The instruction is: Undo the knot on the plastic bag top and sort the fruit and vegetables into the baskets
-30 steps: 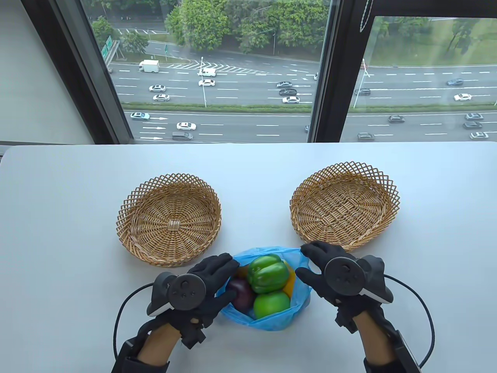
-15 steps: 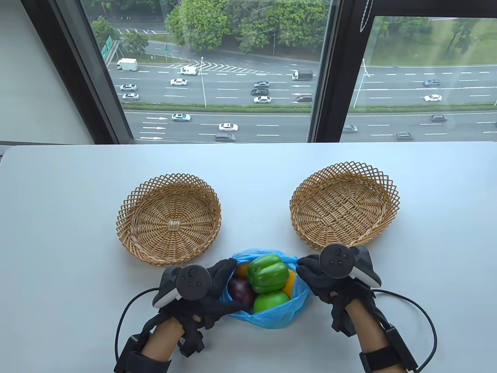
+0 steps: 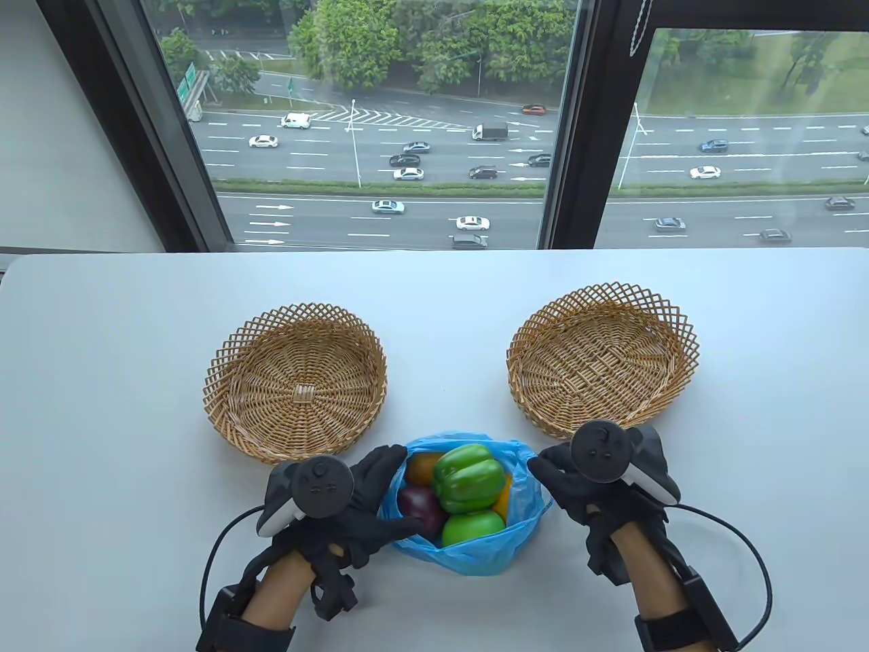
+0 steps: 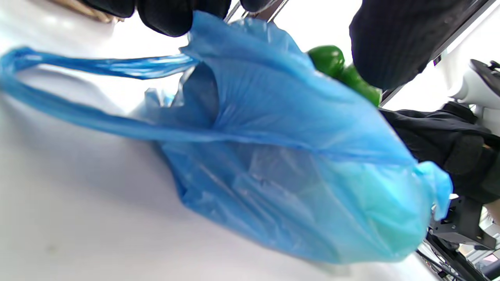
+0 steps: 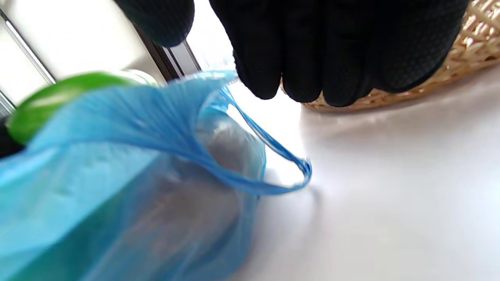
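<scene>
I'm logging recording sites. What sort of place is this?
Probably an upper-floor office or lab room, not a kitchen: a plain white table stands against a large window overlooking a multi-lane highway far below, with only two wicker baskets as props.

An upper-floor room in a city building, likely an office or lab: a plain white counter (image 3: pixel 136 326) stands against a large dark-framed window (image 3: pixel 584 122) looking down on a multi-lane road (image 3: pixel 421 170) with cars and trees (image 3: pixel 434 41).
</scene>
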Action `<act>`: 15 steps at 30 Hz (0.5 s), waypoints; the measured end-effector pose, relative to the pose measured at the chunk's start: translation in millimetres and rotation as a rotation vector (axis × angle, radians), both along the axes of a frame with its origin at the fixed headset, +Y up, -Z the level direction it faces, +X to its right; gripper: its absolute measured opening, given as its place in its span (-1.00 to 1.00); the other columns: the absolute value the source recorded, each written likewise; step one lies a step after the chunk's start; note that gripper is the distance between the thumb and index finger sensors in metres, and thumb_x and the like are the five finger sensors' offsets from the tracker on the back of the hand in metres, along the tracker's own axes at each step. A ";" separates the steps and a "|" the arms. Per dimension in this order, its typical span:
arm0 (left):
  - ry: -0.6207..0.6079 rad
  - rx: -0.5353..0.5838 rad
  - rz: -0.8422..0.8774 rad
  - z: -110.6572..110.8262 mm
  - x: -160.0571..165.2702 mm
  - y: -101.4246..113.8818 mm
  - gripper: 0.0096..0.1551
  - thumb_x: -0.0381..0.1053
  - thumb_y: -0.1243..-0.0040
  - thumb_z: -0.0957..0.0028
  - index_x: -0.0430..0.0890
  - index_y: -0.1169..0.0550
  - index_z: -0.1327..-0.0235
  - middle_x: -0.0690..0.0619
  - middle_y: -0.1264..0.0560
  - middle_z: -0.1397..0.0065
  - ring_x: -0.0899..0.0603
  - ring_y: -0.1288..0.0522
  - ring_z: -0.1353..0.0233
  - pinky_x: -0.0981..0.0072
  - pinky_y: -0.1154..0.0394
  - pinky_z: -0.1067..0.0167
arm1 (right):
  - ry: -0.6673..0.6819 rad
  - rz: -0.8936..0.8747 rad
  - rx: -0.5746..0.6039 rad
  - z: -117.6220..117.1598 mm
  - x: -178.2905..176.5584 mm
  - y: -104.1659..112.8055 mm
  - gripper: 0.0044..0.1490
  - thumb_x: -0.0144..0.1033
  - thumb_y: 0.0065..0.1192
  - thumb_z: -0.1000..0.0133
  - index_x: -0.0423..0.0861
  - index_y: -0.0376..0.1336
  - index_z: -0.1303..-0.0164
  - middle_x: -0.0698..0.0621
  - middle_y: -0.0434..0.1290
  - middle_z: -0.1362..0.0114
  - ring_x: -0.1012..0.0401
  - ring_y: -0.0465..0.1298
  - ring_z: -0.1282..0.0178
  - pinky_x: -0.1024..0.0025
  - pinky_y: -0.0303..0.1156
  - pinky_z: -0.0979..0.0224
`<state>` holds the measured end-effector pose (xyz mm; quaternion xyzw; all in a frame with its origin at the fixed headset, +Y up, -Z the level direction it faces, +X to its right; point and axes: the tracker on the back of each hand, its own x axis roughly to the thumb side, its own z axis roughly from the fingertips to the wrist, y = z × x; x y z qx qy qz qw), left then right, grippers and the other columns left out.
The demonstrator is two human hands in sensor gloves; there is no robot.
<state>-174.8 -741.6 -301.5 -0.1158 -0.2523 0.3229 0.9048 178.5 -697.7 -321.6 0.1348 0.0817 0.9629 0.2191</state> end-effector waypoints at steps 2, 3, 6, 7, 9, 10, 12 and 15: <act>0.010 0.044 0.014 1.2 -0.7 4.0 0.20 0.40 -0.27 0.09 -0.07 -0.03 -0.67 -0.24 0.00 -0.71 -0.45 -0.12 -0.59 -0.41 -0.16 -0.38 | -0.012 -0.042 0.054 4.8 1.3 9.0 -0.26 0.10 0.04 -0.32 -0.26 0.43 -0.33 -0.33 0.46 -0.44 -0.30 0.55 -0.26 -0.14 0.51 -0.17; 0.012 0.057 0.017 1.8 -1.1 5.7 0.18 0.40 -0.27 0.09 -0.06 -0.05 -0.67 -0.22 -0.02 -0.72 -0.45 -0.13 -0.59 -0.41 -0.16 -0.38 | -0.016 -0.059 0.098 7.8 0.9 13.7 -0.27 0.10 0.06 -0.32 -0.25 0.44 -0.32 -0.32 0.47 -0.43 -0.29 0.56 -0.24 -0.13 0.52 -0.16; 0.015 0.095 0.025 3.0 -1.3 8.7 0.14 0.39 -0.29 0.09 -0.04 -0.12 -0.66 -0.17 -0.06 -0.72 -0.43 -0.13 -0.59 -0.40 -0.16 -0.38 | -0.014 -0.080 0.218 15.9 -4.5 23.5 -0.31 0.11 0.13 -0.29 -0.21 0.44 -0.29 -0.28 0.49 -0.41 -0.24 0.58 -0.22 -0.10 0.53 -0.15; 0.013 0.108 0.024 3.5 -0.9 9.3 0.13 0.39 -0.30 0.10 -0.04 -0.15 -0.66 -0.16 -0.08 -0.72 -0.42 -0.12 -0.60 -0.40 -0.16 -0.39 | 0.003 -0.085 0.279 20.1 -9.5 26.5 -0.30 0.12 0.17 -0.28 -0.20 0.42 -0.33 -0.27 0.49 -0.41 -0.23 0.58 -0.22 -0.09 0.53 -0.15; 0.006 0.120 0.011 4.0 0.6 9.7 0.13 0.38 -0.31 0.11 -0.03 -0.15 -0.66 -0.14 -0.07 -0.73 -0.40 -0.09 -0.62 -0.40 -0.15 -0.40 | 0.049 -0.074 0.393 27.7 -21.5 29.1 -0.20 0.14 0.26 -0.23 -0.18 0.32 -0.49 -0.26 0.43 -0.48 -0.24 0.55 -0.29 -0.12 0.51 -0.21; 0.005 0.119 0.003 4.2 1.1 9.6 0.15 0.39 -0.32 0.11 -0.03 -0.12 -0.66 -0.14 -0.06 -0.73 -0.40 -0.08 -0.62 -0.40 -0.14 -0.40 | 0.061 -0.064 0.432 31.0 -26.9 29.1 -0.12 0.16 0.30 -0.21 -0.18 0.25 -0.58 -0.26 0.39 -0.52 -0.25 0.52 -0.34 -0.15 0.49 -0.25; 0.011 0.108 -0.019 5.0 1.8 8.8 0.19 0.40 -0.32 0.11 -0.04 -0.08 -0.67 -0.17 -0.05 -0.73 -0.42 -0.06 -0.62 -0.40 -0.13 -0.40 | 0.115 -0.018 0.499 37.0 -41.4 27.5 0.06 0.22 0.34 -0.16 -0.20 0.11 -0.70 -0.28 0.33 -0.58 -0.27 0.50 -0.37 -0.19 0.46 -0.31; 0.009 0.122 -0.019 5.2 2.7 9.1 0.21 0.40 -0.32 0.11 -0.04 -0.05 -0.67 -0.20 -0.04 -0.73 -0.43 -0.09 -0.62 -0.40 -0.15 -0.40 | 0.173 0.009 0.502 42.6 -63.9 22.7 0.32 0.32 0.33 -0.13 -0.30 -0.11 -0.78 -0.35 0.16 -0.68 -0.38 0.42 -0.45 -0.28 0.41 -0.37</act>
